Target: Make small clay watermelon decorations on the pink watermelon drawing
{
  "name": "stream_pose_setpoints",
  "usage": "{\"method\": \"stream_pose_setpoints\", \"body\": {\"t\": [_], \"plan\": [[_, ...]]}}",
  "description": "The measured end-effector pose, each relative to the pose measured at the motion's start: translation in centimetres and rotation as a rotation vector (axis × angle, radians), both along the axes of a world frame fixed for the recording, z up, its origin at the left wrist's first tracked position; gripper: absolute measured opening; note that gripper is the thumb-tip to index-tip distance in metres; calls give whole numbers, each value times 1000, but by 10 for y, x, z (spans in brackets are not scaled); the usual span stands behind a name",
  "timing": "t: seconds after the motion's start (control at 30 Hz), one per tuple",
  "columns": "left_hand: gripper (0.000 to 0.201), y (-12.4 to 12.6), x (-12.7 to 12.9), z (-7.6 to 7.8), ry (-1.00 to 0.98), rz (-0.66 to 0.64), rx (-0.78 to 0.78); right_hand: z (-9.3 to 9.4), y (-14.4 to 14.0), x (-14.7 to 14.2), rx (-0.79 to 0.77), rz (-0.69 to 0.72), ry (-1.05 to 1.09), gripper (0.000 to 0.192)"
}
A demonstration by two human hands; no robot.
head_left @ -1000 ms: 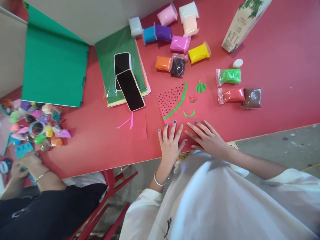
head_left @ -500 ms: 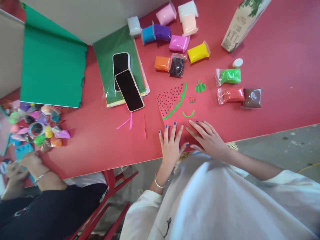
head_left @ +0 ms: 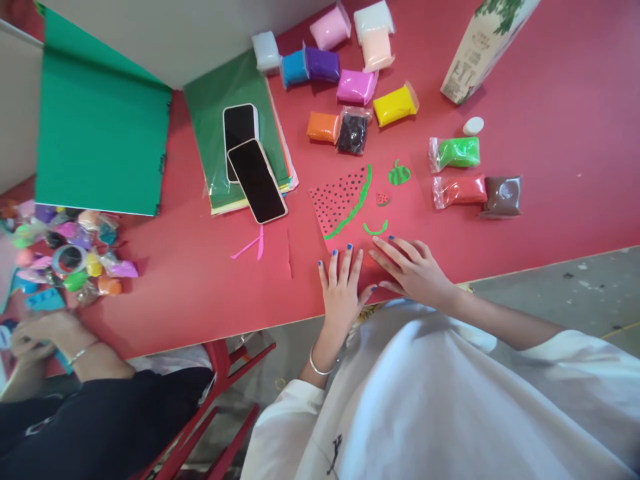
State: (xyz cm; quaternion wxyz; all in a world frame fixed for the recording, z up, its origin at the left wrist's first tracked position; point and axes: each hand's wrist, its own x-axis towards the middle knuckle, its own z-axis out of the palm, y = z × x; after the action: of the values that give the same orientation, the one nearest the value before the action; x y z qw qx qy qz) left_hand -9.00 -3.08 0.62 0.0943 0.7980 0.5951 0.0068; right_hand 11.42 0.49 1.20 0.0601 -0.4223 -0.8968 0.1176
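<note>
Just below the watermelon slice (head_left: 343, 200), left hand (head_left: 343, 287) and right hand (head_left: 413, 270) lie spread, pressing the red paper (head_left: 400, 207) flat; smoothing seems underway.

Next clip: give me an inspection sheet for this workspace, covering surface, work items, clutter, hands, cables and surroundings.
Surface: red table, edge facing the person.
Work items: red paper sheet with a dotted watermelon-slice clay shape, small green clay pieces beside it.
Clutter: coloured clay packets, two dark-screened phones on a plastic-wrapped paper stack, green paper sheet, printed carton, white cap.
Hands: left hand and right hand flat on the sheet, fingers spread, holding nothing.
Cables: nothing seen.
Surroundings: another person's hands at far left by a clay pile; red chair frame; grey floor.
</note>
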Motion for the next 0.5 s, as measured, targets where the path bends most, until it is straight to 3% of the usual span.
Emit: {"method": "stream_pose_setpoints", "body": {"t": [0.5], "plan": [[69, -7, -3, 0, 14, -22, 73, 0, 1, -3, 25, -10, -31, 59]]}}
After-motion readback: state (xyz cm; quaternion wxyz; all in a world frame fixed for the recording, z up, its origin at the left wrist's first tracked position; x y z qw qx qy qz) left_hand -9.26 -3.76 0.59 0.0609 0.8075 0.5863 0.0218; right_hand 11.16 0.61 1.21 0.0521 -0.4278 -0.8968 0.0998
